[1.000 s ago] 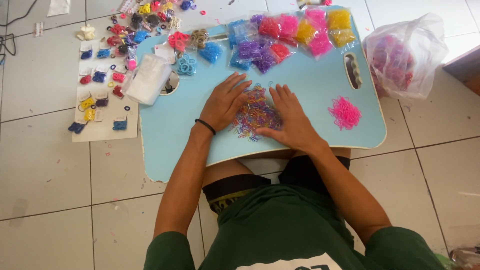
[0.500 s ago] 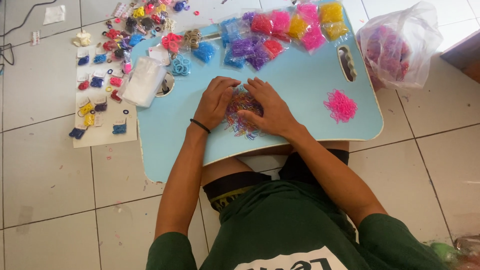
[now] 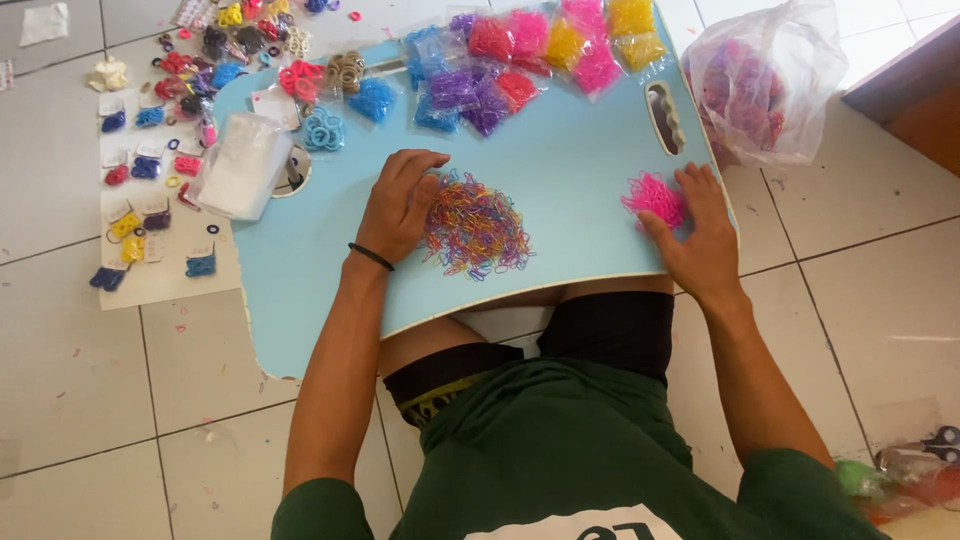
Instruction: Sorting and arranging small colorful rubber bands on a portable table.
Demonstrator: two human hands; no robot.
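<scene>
Your left hand lies flat on the light blue lap-tray surface, its fingers spread open and gripping nothing, touching the left edge of the heap of mixed-colour small rubber bands at the tray's middle. Your right hand rests near the tray's right edge, fingers loosely spread, touching the small pink clump of bands without closing on it. Clear packets of sorted coloured bands line the far edge.

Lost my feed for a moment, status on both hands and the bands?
Left hand flat beside the mixed-colour band pile, fingers touching its edge. Right hand on the pink band pile. Nothing between the piles.
</scene>
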